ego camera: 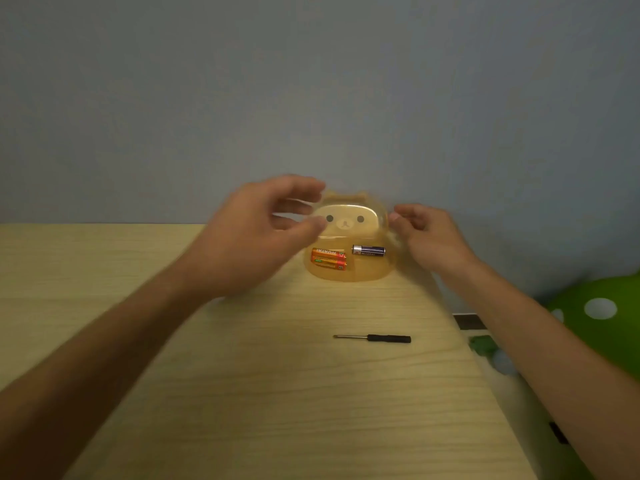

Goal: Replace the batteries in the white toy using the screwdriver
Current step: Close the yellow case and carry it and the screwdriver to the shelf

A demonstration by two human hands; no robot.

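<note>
A pale tan, see-through plastic toy shaped like a bear's face [348, 233] sits at the far edge of the light wooden desk [277, 393], against the grey wall. Two orange batteries [328, 259] and one dark blue battery [368, 250] lie at its front (inside or just before it, I cannot tell). The left hand [263, 233] hovers beside it, fingers spread and empty; the right hand [424, 233], loosely curled, touches its other side. Nearer, a small black-handled screwdriver [374, 338] lies alone. A green white-spotted cushion [595, 317] sits off the desk's right.
</note>
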